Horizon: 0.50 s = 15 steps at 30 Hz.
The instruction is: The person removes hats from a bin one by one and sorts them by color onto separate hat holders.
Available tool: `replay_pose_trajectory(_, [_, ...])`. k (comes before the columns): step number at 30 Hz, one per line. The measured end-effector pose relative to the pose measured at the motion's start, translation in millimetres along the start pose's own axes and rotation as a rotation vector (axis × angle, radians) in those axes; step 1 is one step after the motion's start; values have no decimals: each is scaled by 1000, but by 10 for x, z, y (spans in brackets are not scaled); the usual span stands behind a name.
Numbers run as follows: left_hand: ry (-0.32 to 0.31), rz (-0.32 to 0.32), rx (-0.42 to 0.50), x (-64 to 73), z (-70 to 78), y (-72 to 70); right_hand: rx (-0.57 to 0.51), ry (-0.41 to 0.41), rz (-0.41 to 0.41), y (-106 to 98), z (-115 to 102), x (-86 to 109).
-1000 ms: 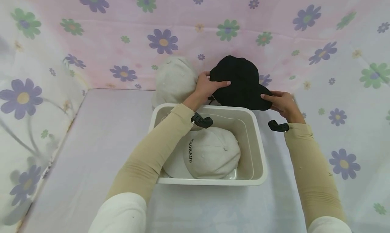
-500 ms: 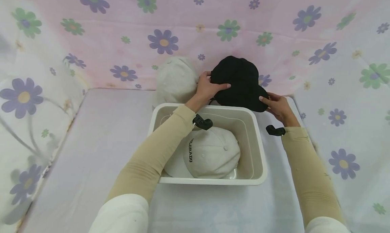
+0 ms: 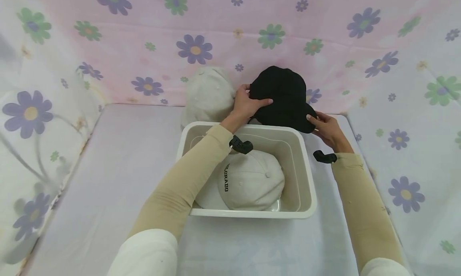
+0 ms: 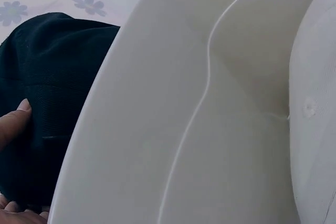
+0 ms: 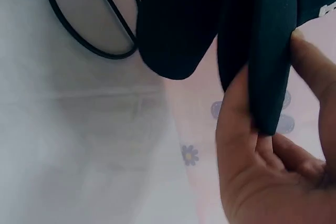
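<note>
From here, black cap (image 3: 282, 93) sits behind the cream bin (image 3: 307, 176), beside a pale cap (image 3: 209, 95), left hand (image 3: 245, 107) gripping its side, right hand (image 3: 327, 128) pinching its brim, now swung slightly down and inward, likely minor repositioning.

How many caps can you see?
3: black cap held by left hand and right hand, pale cap behind the bin, lettered cap inside it; more may be hidden.

"Where's there room to pass?"
"Left of the tub (image 3: 252, 214), along the open worktop (image 3: 129, 148)."
"And just beyond it?"
"Blocked: the white cap (image 3: 209, 93) and black cap (image 3: 279, 95) fill that side, backed by the flowered cloth (image 3: 223, 23)."
</note>
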State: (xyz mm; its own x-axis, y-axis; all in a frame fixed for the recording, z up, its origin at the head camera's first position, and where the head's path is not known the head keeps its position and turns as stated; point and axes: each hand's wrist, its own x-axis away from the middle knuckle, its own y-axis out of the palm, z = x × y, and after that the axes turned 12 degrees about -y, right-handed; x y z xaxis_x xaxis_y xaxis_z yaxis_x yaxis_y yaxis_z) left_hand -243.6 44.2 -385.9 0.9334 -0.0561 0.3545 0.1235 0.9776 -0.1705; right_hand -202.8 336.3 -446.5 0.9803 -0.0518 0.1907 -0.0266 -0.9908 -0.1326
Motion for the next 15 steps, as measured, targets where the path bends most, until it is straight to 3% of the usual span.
replay_pose_trajectory(4, [0, -10, -13, 0, -1, 6, -92, -14, -15, -9, 55, 26])
replay_pose_trajectory(7, [0, -12, -17, -5, -8, 2, -90, -36, -14, -6, 83, 28])
replay_pose_trajectory(15, [10, 8, -7, 6, -1, 2, 10, -44, 2, 17, 132, -5])
